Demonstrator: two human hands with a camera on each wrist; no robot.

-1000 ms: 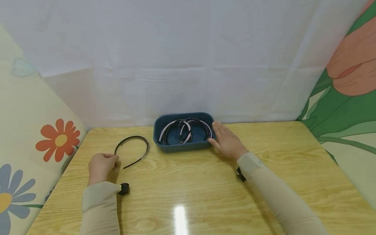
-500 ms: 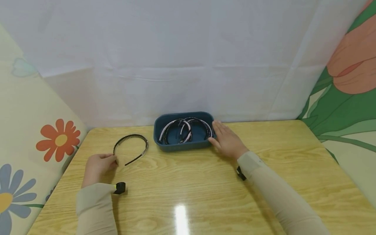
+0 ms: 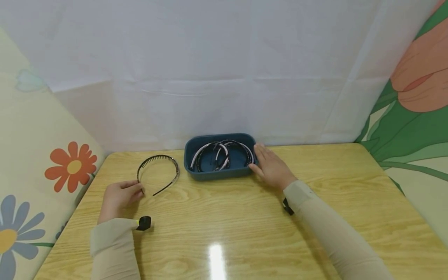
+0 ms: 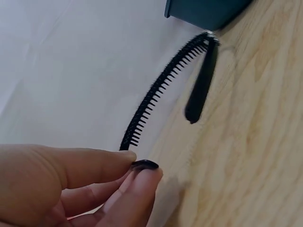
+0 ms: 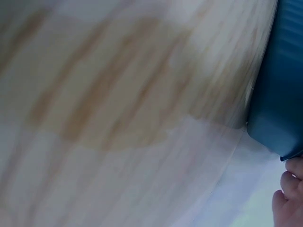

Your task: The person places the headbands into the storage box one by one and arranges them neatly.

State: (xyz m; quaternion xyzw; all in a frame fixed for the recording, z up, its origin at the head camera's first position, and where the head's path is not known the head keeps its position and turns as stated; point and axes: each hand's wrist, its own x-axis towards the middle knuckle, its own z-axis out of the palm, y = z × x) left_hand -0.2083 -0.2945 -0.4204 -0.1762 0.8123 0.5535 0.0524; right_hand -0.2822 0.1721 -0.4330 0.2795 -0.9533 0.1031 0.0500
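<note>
My left hand (image 3: pixel 120 198) pinches one end of a black toothed headband (image 3: pixel 158 156) between thumb and fingers, at the left of the table. In the left wrist view the comb-like teeth of the headband (image 4: pixel 154 94) line its inner side, and its other end hangs free. My right hand (image 3: pixel 273 167) rests with fairly straight fingers against the right end of a dark blue bin (image 3: pixel 220 175). Inside that bin lie several headbands (image 3: pixel 210 146), some with light, shiny bands, overlapping each other. The right wrist view shows the bin's wall (image 5: pixel 279 85) with fingertips (image 5: pixel 293 182) at its rim.
The bin stands at the back of a wood-grain table (image 3: pixel 182 233), close to a white cloth backdrop (image 3: pixel 210 70). Flower-patterned panels (image 3: pixel 70 167) flank the table on both sides. Each wrist wears a black strap device (image 3: pixel 144 223).
My left hand has shifted slightly, and the headband it holds has tilted up and away a little. The right hand has stayed at the bin's end.
</note>
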